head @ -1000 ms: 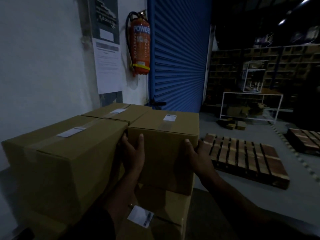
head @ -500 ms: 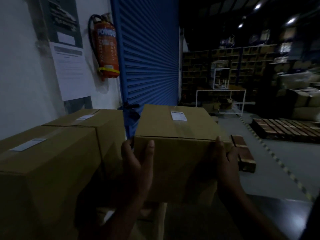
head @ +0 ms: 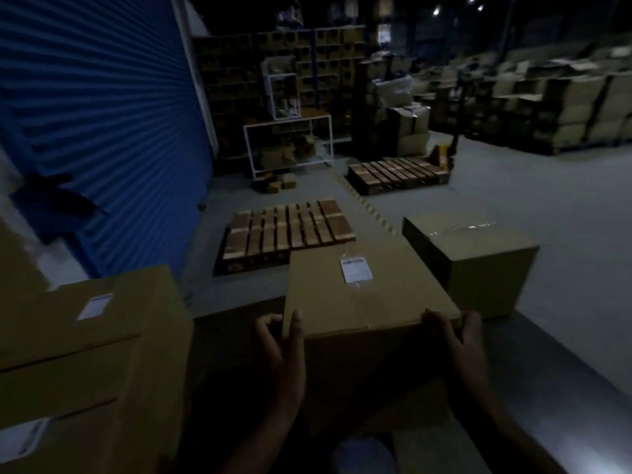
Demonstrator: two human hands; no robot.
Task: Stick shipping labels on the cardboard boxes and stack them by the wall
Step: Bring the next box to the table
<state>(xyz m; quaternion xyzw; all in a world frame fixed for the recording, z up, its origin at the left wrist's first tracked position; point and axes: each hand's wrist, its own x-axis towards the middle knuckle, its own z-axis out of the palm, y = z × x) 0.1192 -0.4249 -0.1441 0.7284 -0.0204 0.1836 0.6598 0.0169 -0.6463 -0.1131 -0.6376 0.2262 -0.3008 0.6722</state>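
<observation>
Two hands of mine are on one cardboard box (head: 362,302) in the head view — my left hand (head: 282,357) wraps its near left corner with the thumb up along the edge, and my right hand (head: 461,347) clasps the near right corner, fingers curled over the top edge. Both are closed on the box, which is held in front of me, tilted slightly. A white shipping label (head: 355,270) sits on its taped top, toward the far end. Just beyond its right side, another box (head: 475,258) stands on the grey floor (head: 547,217), its top taped and with no label that I can see. To my left is a stack of labelled boxes (head: 92,354) by the blue roller shutter (head: 102,114). Ahead lies a wooden pallet (head: 290,230) flat on the floor, with a second pallet (head: 396,172) farther off — dim shelving behind.
</observation>
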